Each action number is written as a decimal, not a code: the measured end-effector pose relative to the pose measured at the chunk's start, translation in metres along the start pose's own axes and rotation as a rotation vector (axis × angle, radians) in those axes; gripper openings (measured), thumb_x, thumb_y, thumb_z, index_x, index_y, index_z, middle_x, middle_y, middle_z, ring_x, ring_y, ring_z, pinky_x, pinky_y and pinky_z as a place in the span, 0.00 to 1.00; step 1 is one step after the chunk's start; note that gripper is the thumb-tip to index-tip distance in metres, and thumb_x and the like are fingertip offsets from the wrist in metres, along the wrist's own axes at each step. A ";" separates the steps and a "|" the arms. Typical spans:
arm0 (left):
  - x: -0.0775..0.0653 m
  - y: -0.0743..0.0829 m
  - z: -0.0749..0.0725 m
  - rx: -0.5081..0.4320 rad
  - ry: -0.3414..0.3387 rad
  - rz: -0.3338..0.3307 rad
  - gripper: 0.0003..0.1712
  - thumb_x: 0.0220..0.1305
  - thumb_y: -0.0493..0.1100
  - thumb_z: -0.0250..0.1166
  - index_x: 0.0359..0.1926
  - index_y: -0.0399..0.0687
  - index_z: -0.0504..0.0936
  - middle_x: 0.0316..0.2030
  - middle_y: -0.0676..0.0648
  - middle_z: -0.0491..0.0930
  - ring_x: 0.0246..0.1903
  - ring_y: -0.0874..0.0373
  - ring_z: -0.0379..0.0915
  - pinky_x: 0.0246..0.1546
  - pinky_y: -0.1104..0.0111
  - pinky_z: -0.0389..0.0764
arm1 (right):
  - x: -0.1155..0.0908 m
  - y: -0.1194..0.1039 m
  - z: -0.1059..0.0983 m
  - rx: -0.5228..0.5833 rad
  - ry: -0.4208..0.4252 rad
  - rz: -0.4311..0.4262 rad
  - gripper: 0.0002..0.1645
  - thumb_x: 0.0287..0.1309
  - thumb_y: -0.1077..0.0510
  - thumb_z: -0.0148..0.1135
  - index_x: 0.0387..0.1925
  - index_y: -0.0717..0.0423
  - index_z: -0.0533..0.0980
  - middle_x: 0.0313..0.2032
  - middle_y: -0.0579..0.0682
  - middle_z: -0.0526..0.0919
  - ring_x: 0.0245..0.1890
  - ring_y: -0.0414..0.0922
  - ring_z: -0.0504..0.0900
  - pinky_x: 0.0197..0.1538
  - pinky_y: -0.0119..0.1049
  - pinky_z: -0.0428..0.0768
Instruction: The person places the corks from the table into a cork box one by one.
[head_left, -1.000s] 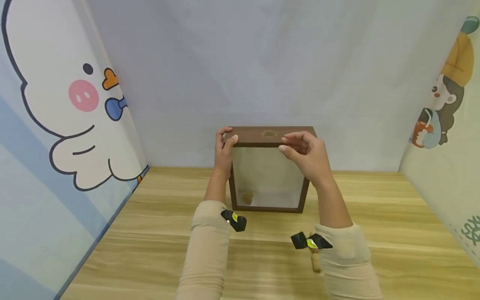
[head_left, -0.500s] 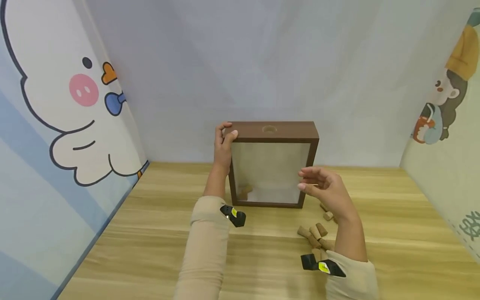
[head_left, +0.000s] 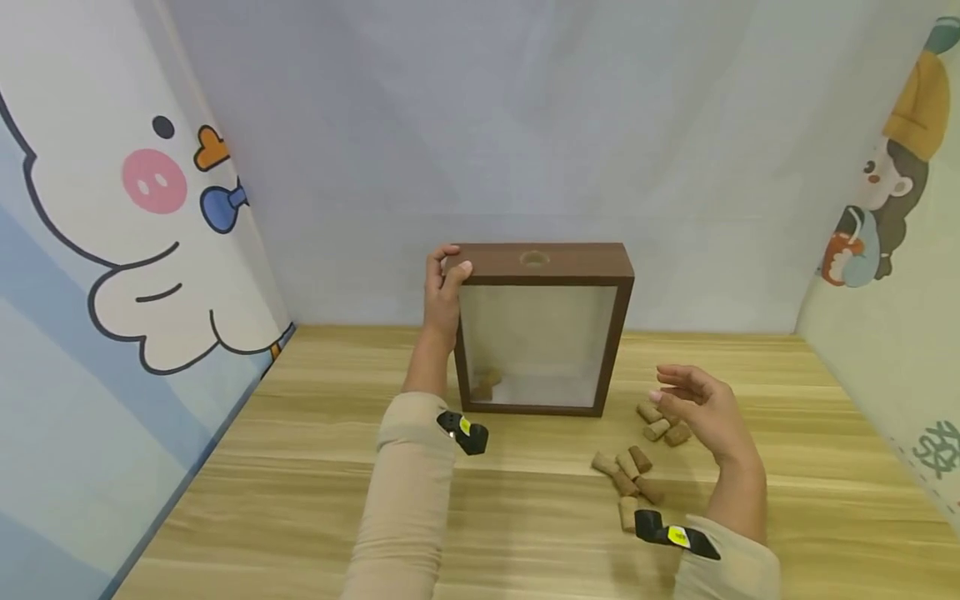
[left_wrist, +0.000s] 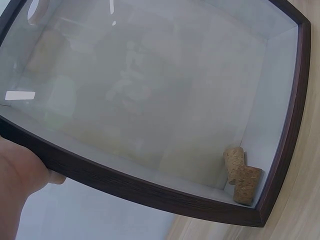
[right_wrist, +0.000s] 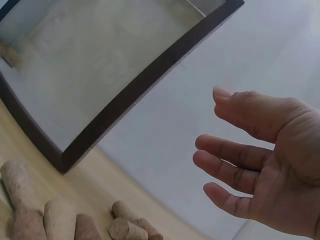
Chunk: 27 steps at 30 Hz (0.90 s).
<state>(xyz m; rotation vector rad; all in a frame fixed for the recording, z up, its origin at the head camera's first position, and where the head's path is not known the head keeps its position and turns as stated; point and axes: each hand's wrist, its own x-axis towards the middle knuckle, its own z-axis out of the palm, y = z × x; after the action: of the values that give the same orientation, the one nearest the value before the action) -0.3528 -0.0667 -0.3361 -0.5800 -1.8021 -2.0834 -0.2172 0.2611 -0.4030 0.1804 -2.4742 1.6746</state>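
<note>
A dark brown shadow box frame (head_left: 618,350) with a clear front and a round hole (head_left: 535,259) in its top stands upright on the table. My left hand (head_left: 442,296) grips its upper left corner, thumb on the front edge and fingers round the side. Two corks (left_wrist: 245,182) lie inside, in a bottom corner. My right hand (head_left: 708,408) is in the air right of the frame, fingers loosely bent and holding nothing. Below and beside it, several wine corks (head_left: 626,475) lie on the table in two loose groups, the farther corks (head_left: 656,429) close to the fingertips.
The wood-grain table (head_left: 300,500) runs back to a pale grey cloth backdrop (head_left: 375,167). Printed cartoon panels stand at the left and right sides. A small black camera (head_left: 462,432) is strapped at each wrist.
My right hand has left the top of the frame near the hole and moved right and down to beside the loose corks. A second cork now shows inside the frame. The left hand stays put.
</note>
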 end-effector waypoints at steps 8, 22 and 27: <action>0.001 -0.002 0.001 -0.006 0.018 -0.013 0.22 0.59 0.50 0.52 0.53 0.50 0.62 0.63 0.45 0.53 0.55 0.50 0.60 0.57 0.56 0.54 | -0.006 0.033 -0.006 -0.085 0.044 0.134 0.38 0.58 0.44 0.60 0.62 0.62 0.64 0.58 0.66 0.66 0.56 0.61 0.65 0.52 0.59 0.64; 0.000 0.001 0.002 -0.014 0.005 -0.004 0.23 0.60 0.49 0.51 0.54 0.48 0.60 0.62 0.45 0.53 0.54 0.49 0.61 0.57 0.56 0.55 | -0.013 0.073 -0.004 -0.218 -0.007 0.270 0.45 0.53 0.50 0.66 0.63 0.71 0.56 0.59 0.76 0.58 0.58 0.69 0.60 0.55 0.59 0.62; -0.002 0.001 0.002 0.003 0.010 -0.017 0.24 0.58 0.51 0.52 0.54 0.49 0.60 0.62 0.44 0.54 0.54 0.49 0.62 0.57 0.54 0.54 | -0.010 0.082 -0.001 -0.306 0.000 0.244 0.37 0.52 0.57 0.66 0.57 0.76 0.63 0.54 0.78 0.63 0.55 0.70 0.62 0.54 0.59 0.62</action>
<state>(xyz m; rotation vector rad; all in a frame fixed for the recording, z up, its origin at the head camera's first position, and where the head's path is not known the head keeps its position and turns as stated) -0.3503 -0.0651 -0.3360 -0.5547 -1.8108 -2.0912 -0.2222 0.2924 -0.4794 -0.1630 -2.8041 1.3418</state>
